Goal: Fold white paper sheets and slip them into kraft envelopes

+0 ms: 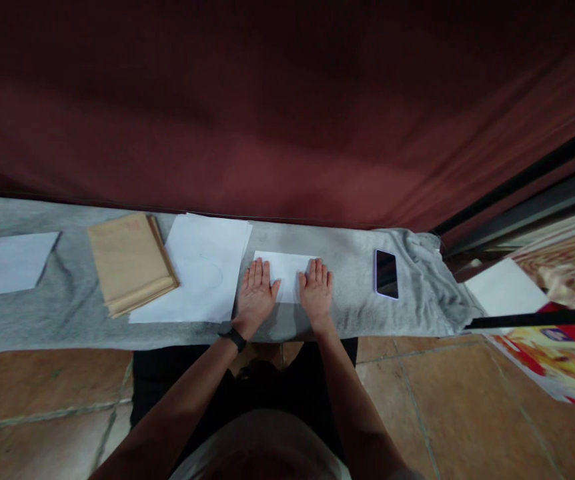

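A small white sheet of paper (287,272), perhaps folded, lies flat on the grey cloth in front of me. My left hand (256,288) rests palm down over its left end, fingers stretched out and thumb apart. On the right end lies my right hand (316,288), also flat with fingers extended. Between the two thumbs the middle of the paper shows. Just left of my left hand is a stack of larger white sheets (202,267). Neither hand is closed around anything.
Brown envelopes (127,260) overlap the large sheets' left side. Another white sheet (7,263) lies far left. A phone (386,274) sits to the right on the grey cloth (347,267). Dark red fabric (267,153) rises behind. A colourful box (557,360) stands at the right.
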A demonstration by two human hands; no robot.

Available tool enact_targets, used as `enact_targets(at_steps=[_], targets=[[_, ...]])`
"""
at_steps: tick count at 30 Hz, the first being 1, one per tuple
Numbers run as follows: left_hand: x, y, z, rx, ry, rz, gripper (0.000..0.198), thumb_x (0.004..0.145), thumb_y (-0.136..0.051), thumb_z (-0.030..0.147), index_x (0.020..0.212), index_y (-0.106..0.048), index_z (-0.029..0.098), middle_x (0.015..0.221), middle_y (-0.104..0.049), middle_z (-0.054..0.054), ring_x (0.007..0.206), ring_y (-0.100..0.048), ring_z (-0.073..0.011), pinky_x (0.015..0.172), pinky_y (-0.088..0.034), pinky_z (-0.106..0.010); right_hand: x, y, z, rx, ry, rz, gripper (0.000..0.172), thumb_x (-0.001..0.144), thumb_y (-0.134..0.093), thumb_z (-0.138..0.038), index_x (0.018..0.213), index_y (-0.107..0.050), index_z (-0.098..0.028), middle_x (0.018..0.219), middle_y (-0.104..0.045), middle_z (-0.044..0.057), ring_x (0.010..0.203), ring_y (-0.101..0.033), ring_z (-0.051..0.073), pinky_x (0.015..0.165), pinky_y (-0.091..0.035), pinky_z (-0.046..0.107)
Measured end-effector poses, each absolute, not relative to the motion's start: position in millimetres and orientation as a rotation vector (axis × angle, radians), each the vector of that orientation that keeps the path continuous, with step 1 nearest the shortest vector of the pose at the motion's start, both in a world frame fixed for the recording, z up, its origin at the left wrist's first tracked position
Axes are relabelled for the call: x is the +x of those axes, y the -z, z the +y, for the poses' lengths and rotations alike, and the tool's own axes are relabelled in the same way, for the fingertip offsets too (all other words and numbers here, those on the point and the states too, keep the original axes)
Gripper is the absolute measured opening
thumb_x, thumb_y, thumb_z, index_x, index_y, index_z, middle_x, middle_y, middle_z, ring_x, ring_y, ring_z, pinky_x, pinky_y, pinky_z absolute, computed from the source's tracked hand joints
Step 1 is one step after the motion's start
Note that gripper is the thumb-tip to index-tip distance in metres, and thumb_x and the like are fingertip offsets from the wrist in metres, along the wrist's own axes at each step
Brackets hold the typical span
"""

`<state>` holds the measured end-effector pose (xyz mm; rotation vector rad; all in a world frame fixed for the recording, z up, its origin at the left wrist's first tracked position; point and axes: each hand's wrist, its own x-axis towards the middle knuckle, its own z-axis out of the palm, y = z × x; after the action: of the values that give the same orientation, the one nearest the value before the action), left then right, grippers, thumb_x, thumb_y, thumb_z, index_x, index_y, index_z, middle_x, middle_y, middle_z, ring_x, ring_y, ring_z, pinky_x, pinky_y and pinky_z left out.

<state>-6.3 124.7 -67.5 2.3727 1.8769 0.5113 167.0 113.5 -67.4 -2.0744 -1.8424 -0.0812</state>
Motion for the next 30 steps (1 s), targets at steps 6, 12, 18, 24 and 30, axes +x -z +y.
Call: enact_targets(at_steps=[6,12,18,24,30], targets=[[-10.8,71.1,109.3,2.383,-0.541,1.871,0.068,0.106,-0.034,0.043,0.160,-0.033,0.002,0.168,-0.029,-0.024,0.159,-0.025,-0.0345,0.128,-0.028,-0.056,177.9,66.8,102.7,-2.075,0.072,-1.833,0.058,0.111,-0.031,-0.035,0.160,-0.037,-0.004,0.162,-0.042,0.025,0.151,-0.039,0.034,0.121,-0.030,0.058],[-15.4,71.7,100.2,2.370,-0.560,1.861,0.067,0.106,-0.034,0.039,0.160,-0.032,0.001,0.168,-0.030,-0.024,0.158,-0.026,-0.0341,0.128,-0.028,-0.056,185.0,67.7,94.6,-2.102,0.065,-1.790,0.057,0.110,-0.025,-0.031,0.158,-0.041,-0.005,0.161,-0.045,0.023,0.150,-0.040,0.034,0.121,-0.030,0.057],[-19.0,69.2,89.4,2.354,-0.596,1.854,0.063,0.105,-0.033,0.034,0.161,-0.032,0.005,0.166,-0.035,-0.022,0.158,-0.029,-0.0319,0.127,-0.029,-0.056,192.2,70.5,89.2,-2.105,0.048,-1.717,0.057,0.109,-0.028,-0.031,0.155,-0.046,-0.004,0.159,-0.048,0.024,0.149,-0.042,0.034,0.121,-0.032,0.056],[-21.3,64.2,81.7,2.339,-0.607,1.831,0.061,0.104,-0.032,0.029,0.161,-0.034,0.006,0.166,-0.036,-0.020,0.157,-0.030,-0.0311,0.127,-0.030,-0.056,198.6,75.0,80.7,-2.056,0.037,-1.662,0.055,0.107,-0.030,-0.025,0.156,-0.043,-0.003,0.160,-0.045,0.025,0.151,-0.040,0.031,0.120,-0.036,0.054],[-8.6,57.4,68.0,2.466,-0.532,1.647,0.060,0.105,-0.031,0.027,0.162,-0.032,0.009,0.168,-0.035,-0.015,0.159,-0.025,-0.0251,0.130,-0.027,-0.049,168.3,70.4,58.6,-1.884,-0.061,-1.878,0.056,0.107,-0.034,-0.023,0.161,-0.036,-0.010,0.165,-0.041,0.018,0.155,-0.034,0.025,0.123,-0.036,0.050]])
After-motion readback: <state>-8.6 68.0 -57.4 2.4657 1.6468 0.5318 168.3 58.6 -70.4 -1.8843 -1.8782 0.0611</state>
